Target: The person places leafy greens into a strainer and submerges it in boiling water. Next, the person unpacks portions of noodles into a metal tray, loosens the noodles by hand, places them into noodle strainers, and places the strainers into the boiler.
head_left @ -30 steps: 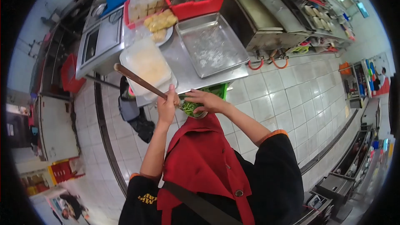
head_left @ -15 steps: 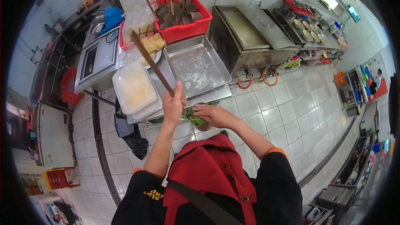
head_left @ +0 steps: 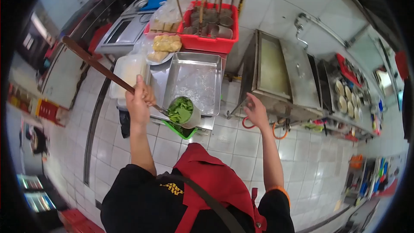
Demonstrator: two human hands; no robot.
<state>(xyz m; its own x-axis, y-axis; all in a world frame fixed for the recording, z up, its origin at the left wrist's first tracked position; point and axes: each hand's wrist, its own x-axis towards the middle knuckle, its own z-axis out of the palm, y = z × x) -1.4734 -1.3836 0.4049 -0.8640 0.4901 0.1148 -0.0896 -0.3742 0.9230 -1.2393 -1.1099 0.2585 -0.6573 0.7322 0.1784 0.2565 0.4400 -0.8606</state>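
Observation:
My left hand is closed round the long wooden handle of a noodle strainer. The handle slants up to the left. Leafy greens fill the strainer's deep metal cup. This cup is tilted over the front edge of a metal tray and above a green basket, whose contents are mostly hidden. My right hand is off to the right in the air, holding nothing, with its fingers apart. Nearest to it in view is the front of a steel boiling tank.
A red crate behind the tray holds several more strainers with upright handles. Yellow food in bags and a lidded plastic container stand to the left. Bowls line the right counter. Hoses with orange handles hang below the tank.
My left hand has raised and tilted the strainer, its handle swinging left. My right hand has left the greens and moved out to the right. The view has turned, showing the green basket more.

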